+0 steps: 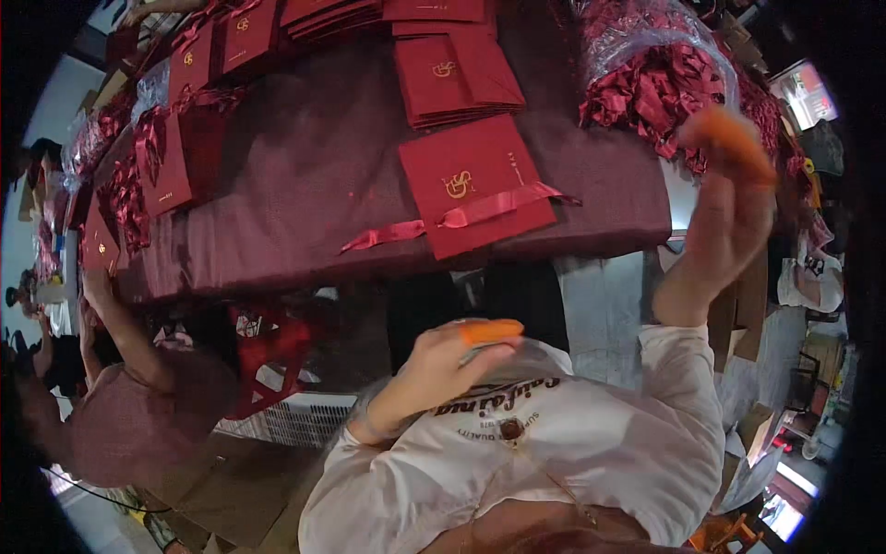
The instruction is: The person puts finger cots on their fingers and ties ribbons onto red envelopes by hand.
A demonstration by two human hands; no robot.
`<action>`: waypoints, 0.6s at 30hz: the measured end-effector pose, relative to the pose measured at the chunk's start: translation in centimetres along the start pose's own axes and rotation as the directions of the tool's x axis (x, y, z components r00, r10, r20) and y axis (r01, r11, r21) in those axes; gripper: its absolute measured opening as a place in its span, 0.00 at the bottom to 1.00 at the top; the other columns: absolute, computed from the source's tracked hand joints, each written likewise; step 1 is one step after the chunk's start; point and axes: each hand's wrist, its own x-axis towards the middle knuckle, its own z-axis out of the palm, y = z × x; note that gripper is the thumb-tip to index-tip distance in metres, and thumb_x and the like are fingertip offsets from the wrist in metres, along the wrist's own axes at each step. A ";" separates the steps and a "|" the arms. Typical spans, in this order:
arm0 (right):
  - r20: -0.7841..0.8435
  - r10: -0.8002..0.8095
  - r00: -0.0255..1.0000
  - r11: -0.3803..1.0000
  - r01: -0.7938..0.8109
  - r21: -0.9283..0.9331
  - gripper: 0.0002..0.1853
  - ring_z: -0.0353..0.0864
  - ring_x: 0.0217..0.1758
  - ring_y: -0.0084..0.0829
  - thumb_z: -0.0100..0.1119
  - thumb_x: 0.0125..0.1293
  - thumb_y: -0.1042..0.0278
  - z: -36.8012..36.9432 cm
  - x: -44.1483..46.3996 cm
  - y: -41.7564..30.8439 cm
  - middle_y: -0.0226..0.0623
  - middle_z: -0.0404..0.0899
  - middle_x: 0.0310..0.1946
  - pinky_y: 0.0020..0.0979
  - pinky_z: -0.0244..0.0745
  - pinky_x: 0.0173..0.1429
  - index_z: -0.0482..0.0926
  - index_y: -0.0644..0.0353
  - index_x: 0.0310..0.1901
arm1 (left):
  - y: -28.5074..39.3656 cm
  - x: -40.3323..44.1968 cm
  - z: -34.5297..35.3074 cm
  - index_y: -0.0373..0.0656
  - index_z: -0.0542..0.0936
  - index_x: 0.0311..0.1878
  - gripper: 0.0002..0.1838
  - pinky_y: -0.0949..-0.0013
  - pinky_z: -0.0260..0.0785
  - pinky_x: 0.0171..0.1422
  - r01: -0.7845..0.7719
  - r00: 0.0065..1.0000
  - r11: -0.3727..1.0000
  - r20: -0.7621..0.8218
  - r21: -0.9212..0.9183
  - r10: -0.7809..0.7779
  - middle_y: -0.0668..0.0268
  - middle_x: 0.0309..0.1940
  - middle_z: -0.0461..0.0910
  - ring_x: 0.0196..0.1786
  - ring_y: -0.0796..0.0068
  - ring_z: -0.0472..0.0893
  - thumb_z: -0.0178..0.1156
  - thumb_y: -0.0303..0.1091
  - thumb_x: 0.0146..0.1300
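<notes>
In front of my body, above the shirt, I see my left hand [448, 369] with an orange cover on a finger. Its thumb and covered finger are stretched out, slightly apart, with nothing visible between them. My right hand [732, 180], also with orange on its fingers, is raised at the right beside a heap of dark red satin ribbons [646, 97]. Motion blurs its fingertips, so whatever they hold cannot be made out. A flat red paper bag [475, 175] with a gold emblem lies near the table edge. Across its lower part lies a loose red ribbon [498, 205], touched by neither hand.
Behind the bag stand stacked red bags [452, 78] on the cloth-covered table [305, 157]. Clear plastic [646, 32] wraps part of the ribbon heap. At the left, a co-worker [152, 397] reaches toward more bags and ribbons. A white slatted crate [295, 420] sits below the table.
</notes>
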 end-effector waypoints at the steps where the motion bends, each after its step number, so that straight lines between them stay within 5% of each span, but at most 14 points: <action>1: 0.179 0.119 0.977 0.977 -0.083 -0.194 0.13 0.77 0.42 0.32 0.59 0.61 0.69 -0.2 -0.9 0.6 0.38 0.78 0.44 0.28 0.71 0.47 0.77 0.59 0.48 | -0.4 -0.3 -0.1 0.40 0.79 0.44 0.12 0.68 0.72 0.40 0.049 0.981 0.997 -0.190 0.051 -0.038 0.60 0.32 0.81 0.35 0.63 0.81 0.63 0.26 0.54; 2: 0.326 0.262 0.908 0.913 -0.123 -0.390 0.10 0.77 0.39 0.27 0.59 0.61 0.71 -0.4 -1.7 1.0 0.36 0.79 0.40 0.25 0.71 0.42 0.79 0.61 0.44 | -0.8 -0.7 -0.2 0.40 0.79 0.44 0.14 0.69 0.72 0.40 0.107 0.925 0.990 -0.375 0.093 -0.064 0.60 0.32 0.81 0.35 0.63 0.81 0.64 0.23 0.53; 4: 0.271 0.501 0.822 0.836 -0.379 -0.396 0.09 0.70 0.30 0.17 0.55 0.62 0.76 0.3 -5.0 3.0 0.28 0.73 0.29 0.17 0.64 0.34 0.78 0.63 0.43 | -2.4 -0.9 -0.5 0.37 0.78 0.43 0.13 0.70 0.71 0.40 0.246 0.777 0.944 -0.627 0.222 -0.055 0.59 0.32 0.80 0.34 0.64 0.80 0.63 0.19 0.52; 6: 0.098 0.728 0.679 0.678 -0.692 -0.246 0.10 0.72 0.25 0.19 0.63 0.57 0.70 0.9 -8.1 4.2 0.31 0.76 0.25 0.22 0.68 0.31 0.80 0.60 0.42 | -3.1 -0.2 -1.1 0.34 0.77 0.43 0.13 0.68 0.71 0.41 0.322 0.648 0.922 -0.760 0.216 -0.049 0.59 0.34 0.79 0.35 0.65 0.79 0.63 0.20 0.53; 7: 0.089 0.708 0.700 0.663 -0.616 -0.427 0.13 0.70 0.22 0.21 0.65 0.56 0.67 1.0 -9.1 4.5 0.30 0.74 0.23 0.23 0.67 0.28 0.80 0.60 0.43 | -4.0 0.3 -1.4 0.34 0.77 0.44 0.14 0.68 0.71 0.41 0.318 0.631 0.906 -0.776 0.279 0.018 0.58 0.36 0.79 0.36 0.64 0.79 0.63 0.21 0.53; 10: 0.180 0.677 0.714 0.663 -0.486 -0.569 0.15 0.69 0.22 0.22 0.66 0.55 0.65 1.8 -10.1 4.8 0.31 0.73 0.22 0.25 0.66 0.27 0.80 0.58 0.45 | -4.8 3.3 -2.5 0.35 0.75 0.49 0.19 0.67 0.69 0.43 0.363 0.646 0.841 -0.758 0.403 0.084 0.55 0.42 0.75 0.39 0.62 0.76 0.65 0.25 0.53; 14: 0.066 0.723 0.688 0.641 -0.631 -0.437 0.09 0.71 0.15 0.20 0.60 0.61 0.66 3.2 -9.8 5.1 0.35 0.77 0.21 0.26 0.64 0.20 0.78 0.61 0.39 | -5.8 7.6 -2.7 0.32 0.68 0.56 0.29 0.62 0.66 0.48 0.404 0.734 0.821 -0.679 0.403 -0.028 0.53 0.45 0.70 0.42 0.61 0.72 0.67 0.32 0.52; 16: 0.005 0.827 0.562 0.562 -0.827 -0.025 0.09 0.74 0.20 0.19 0.54 0.65 0.70 3.0 -9.8 4.6 0.35 0.80 0.26 0.22 0.67 0.25 0.75 0.63 0.44 | -7.1 7.7 -2.3 0.31 0.66 0.57 0.33 0.62 0.66 0.48 0.358 0.759 0.791 -0.648 0.495 0.062 0.55 0.44 0.71 0.42 0.62 0.72 0.69 0.33 0.49; 17: 0.009 0.827 0.562 0.559 -0.825 0.081 0.10 0.79 0.30 0.23 0.50 0.67 0.72 3.0 -9.9 4.5 0.39 0.80 0.34 0.22 0.72 0.36 0.73 0.65 0.47 | -6.6 7.8 -2.2 0.32 0.67 0.57 0.34 0.62 0.65 0.48 0.397 0.764 0.832 -0.642 0.388 -0.065 0.56 0.43 0.71 0.42 0.62 0.71 0.70 0.33 0.48; 18: 0.001 0.826 0.563 0.561 -0.824 0.080 0.10 0.79 0.30 0.23 0.50 0.67 0.72 3.5 -10.2 4.9 0.39 0.80 0.34 0.22 0.72 0.36 0.73 0.65 0.47 | -6.3 7.7 -2.2 0.32 0.67 0.57 0.35 0.62 0.65 0.48 0.436 0.766 0.855 -0.614 0.280 -0.189 0.56 0.43 0.71 0.41 0.62 0.71 0.70 0.34 0.47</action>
